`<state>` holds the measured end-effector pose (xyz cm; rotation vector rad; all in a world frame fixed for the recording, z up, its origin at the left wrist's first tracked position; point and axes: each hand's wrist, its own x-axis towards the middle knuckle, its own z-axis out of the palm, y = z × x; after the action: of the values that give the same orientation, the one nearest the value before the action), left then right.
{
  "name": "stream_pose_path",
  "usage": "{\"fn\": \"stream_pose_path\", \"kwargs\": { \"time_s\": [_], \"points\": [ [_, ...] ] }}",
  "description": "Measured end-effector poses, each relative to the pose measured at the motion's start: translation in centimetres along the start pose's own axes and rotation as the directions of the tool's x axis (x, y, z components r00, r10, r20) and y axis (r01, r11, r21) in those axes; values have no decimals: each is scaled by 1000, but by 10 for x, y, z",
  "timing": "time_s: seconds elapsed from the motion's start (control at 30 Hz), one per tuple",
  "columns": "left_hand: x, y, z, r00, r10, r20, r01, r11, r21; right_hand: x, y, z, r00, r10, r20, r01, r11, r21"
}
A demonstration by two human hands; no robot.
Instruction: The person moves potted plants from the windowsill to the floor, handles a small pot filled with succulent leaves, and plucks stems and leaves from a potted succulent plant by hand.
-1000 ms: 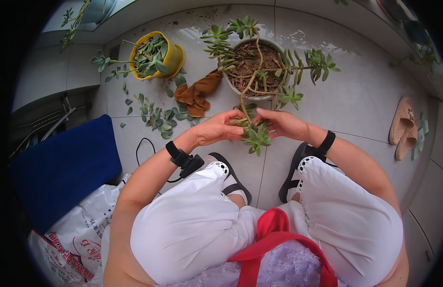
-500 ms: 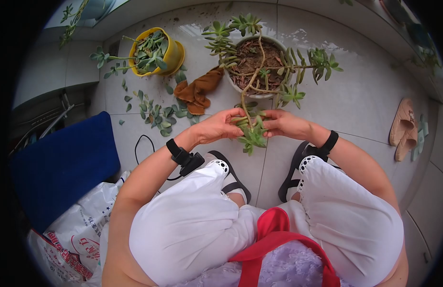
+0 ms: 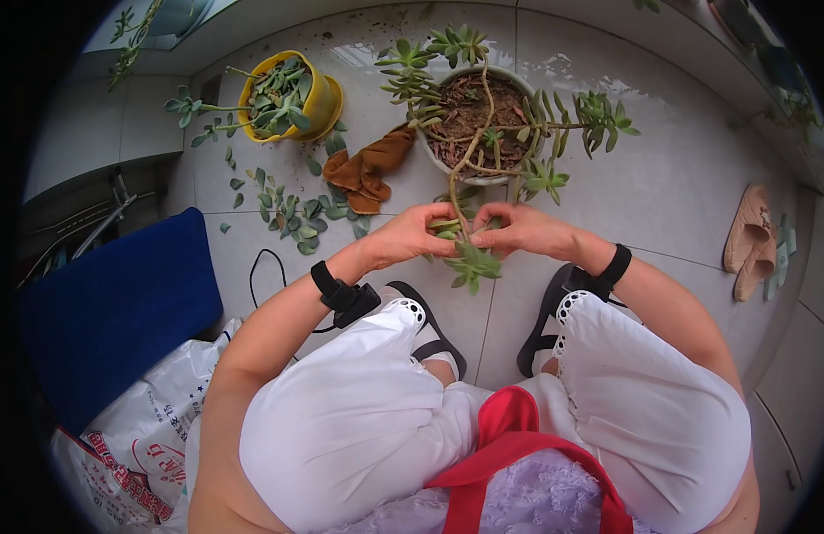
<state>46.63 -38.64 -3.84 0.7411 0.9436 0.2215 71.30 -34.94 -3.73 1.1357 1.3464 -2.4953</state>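
From where I stand, I can see both hands meeting at the drooping end of a long succulent stem (image 3: 458, 191), low in front of the person's knees. The stem arches out of the round pale pot (image 3: 425, 158), over its near rim, and ends in a green rosette (image 3: 474, 265) that hangs just below the fingertips.

The left hand (image 3: 412, 235) comes in from the left side, its fingers (image 3: 440, 211) partly open: thumb and forefinger stand apart, with plump leaves showing between them, beside the stem. The right hand (image 3: 532, 231) faces it, with its thumb and forefinger curled toward each other at the stem; I can't tell how nearly their tips close, or whether a leaf is pinched there.

More leafy branches spread from the pale pot over its rim, around brown soil (image 3: 465, 109). Away to the left, a yellow pot (image 3: 321, 105) stands on a matching saucer (image 3: 339, 96), full of grey-green leaves. A crumpled brown cloth (image 3: 367, 167) lies on the tiled floor (image 3: 608, 196) between the two pots, and loose leaves (image 3: 292, 214) are scattered beside it. A blue cushioned panel (image 3: 127, 311) and a printed plastic bag (image 3: 154, 427) sit further left, while pink slippers (image 3: 750, 238) rest well apart on the right
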Motion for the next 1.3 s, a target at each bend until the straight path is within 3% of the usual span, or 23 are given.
{"fn": "stream_pose_path", "kwargs": {
  "time_s": [0.1, 0.3, 0.57, 0.67, 0.7, 0.87, 0.97, 1.07, 1.17, 1.3],
  "points": [
    [0, 7, -1, 997, -67, -33, 69, 994, 82, 5, 3, -1, 999, 28, -43, -31, 996, -78],
    [-7, 30, 8, 983, -142, -120, 159, 976, 147, 2, -3, 2, 996, -2, -86, -1, 999, -36],
    [-9, 57, 13, 937, -174, -304, 267, 917, 297, 1, -5, 9, 999, -28, -30, 30, 996, 81],
    [-5, 52, 13, 931, -170, -323, 233, 958, 167, 2, -1, 8, 999, -42, -30, 45, 993, 113],
    [-5, 54, 13, 927, -184, -327, 261, 942, 210, 2, 0, 8, 998, -47, -29, 50, 990, 134],
    [-2, 54, 6, 909, -259, -327, 367, 869, 332, 2, 4, 10, 998, 62, -4, -58, 951, 305],
    [-6, 46, 2, 931, -329, -157, 355, 915, 192, 1, 3, 13, 998, 64, 3, -60, 922, 383],
    [-9, 26, -6, 967, -248, 57, 250, 968, -23, 9, 17, 10, 1000, 2, 31, -16, 903, 429],
    [-5, 4, -13, 969, -200, 143, 224, 959, -176, 8, 19, 11, 1000, -19, -18, 25, 931, 364],
    [-12, 19, -1, 972, -202, 121, 225, 949, -219, 7, 18, 11, 997, -27, -73, 43, 974, 223]
  ]
}}
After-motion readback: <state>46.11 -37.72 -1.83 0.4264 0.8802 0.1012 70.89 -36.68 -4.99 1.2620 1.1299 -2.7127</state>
